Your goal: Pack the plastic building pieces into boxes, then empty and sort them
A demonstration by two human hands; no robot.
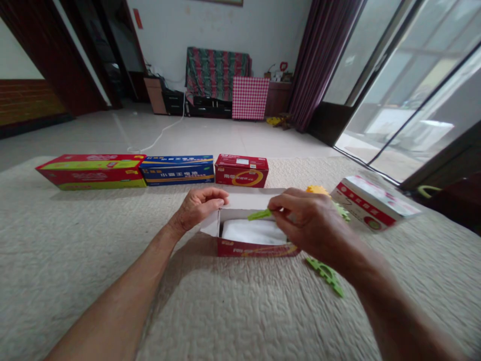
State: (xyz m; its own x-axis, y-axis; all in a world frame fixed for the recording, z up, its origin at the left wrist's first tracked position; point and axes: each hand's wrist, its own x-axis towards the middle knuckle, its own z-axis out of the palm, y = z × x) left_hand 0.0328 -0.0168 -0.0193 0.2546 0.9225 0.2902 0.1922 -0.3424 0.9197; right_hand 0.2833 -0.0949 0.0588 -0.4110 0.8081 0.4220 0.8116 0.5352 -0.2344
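Note:
An open red box (255, 248) with white lining sits on the quilted cover in front of me. My left hand (198, 206) is closed on the box's white side flap at its left end. My right hand (306, 219) pinches a thin green piece (259, 215) and holds it over the box's opening. A second green jagged piece (326, 274) lies on the cover to the right of the box, under my right forearm. A yellow piece (317, 190) shows just behind my right hand.
Along the far edge stand a long red-and-yellow box (92, 171), a blue box (178, 170) and a small red box (241, 171). A white-and-red box (372, 202) lies tilted at the right. Beyond are a tiled floor, cabinets and glass doors.

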